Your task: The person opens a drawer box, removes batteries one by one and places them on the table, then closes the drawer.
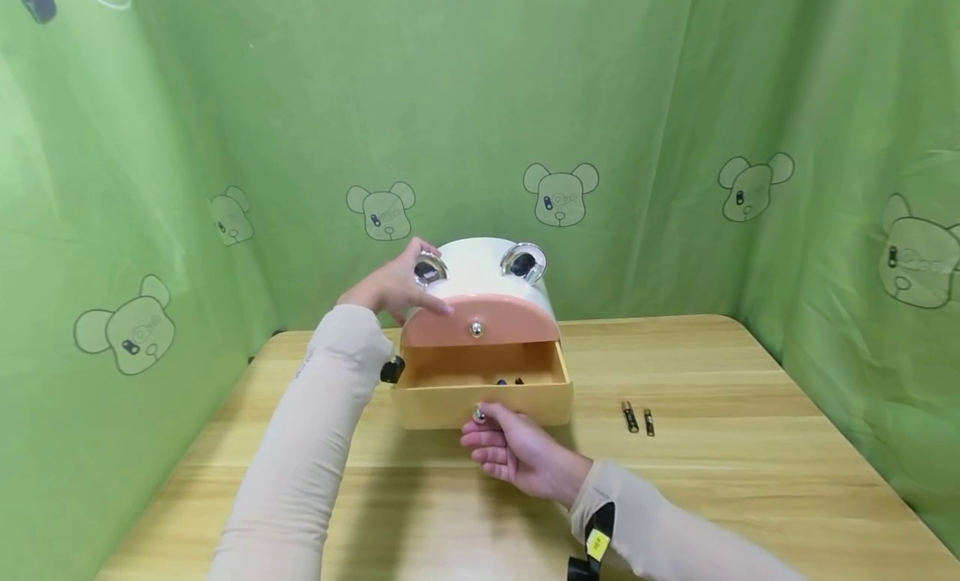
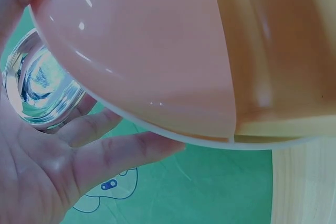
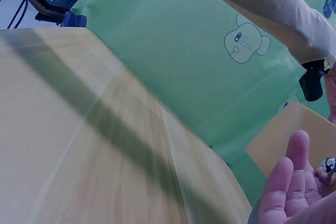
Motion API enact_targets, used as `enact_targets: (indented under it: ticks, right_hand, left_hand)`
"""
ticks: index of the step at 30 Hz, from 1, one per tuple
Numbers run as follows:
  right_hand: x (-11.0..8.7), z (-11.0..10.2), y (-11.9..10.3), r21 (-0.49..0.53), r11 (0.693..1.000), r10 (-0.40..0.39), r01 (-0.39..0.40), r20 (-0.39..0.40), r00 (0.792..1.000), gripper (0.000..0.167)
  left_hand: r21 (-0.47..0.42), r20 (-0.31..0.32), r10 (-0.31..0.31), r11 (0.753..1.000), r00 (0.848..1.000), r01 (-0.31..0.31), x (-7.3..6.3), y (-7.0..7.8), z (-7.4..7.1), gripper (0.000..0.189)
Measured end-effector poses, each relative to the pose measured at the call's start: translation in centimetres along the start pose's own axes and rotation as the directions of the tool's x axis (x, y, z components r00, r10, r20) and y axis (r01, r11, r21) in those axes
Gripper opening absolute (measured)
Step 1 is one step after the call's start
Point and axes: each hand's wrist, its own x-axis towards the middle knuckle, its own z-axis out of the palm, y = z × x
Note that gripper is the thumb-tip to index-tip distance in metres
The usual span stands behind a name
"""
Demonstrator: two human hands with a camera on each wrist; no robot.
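Observation:
A small white storage box [image 1: 472, 264] with two chrome-rimmed eyes stands on the table. Its upper front is a pink drawer [image 1: 517, 321] with a round knob, closed. Below it a yellow drawer [image 1: 438, 408] is pulled out, with a few small dark items [image 1: 519, 382] inside, mostly hidden by its front. My left hand [image 1: 393, 282] grips the box's upper left side around one chrome eye [image 2: 42, 80], thumb against the pink front. With thumb and fingers, my right hand [image 1: 521, 454] pinches the yellow drawer's metal knob [image 1: 478, 414].
Two batteries, a larger one [image 1: 629, 417] and a thinner one [image 1: 648, 423], lie on the wooden table [image 1: 720, 381] to the right of the box. Green curtains [image 1: 465, 106] with bear prints surround the table at the back and sides.

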Motion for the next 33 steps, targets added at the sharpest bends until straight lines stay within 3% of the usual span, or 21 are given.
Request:
enact_targets:
  ticks: [33]
  right_hand:
    - [-2.4,1.4,1.2,-0.029,0.999,-0.017,0.017,-0.012,1.000,0.037]
  left_hand:
    - [-0.017,0.003,-0.008,1.000,1.000,0.008,0.1,-0.1,0.0,0.100]
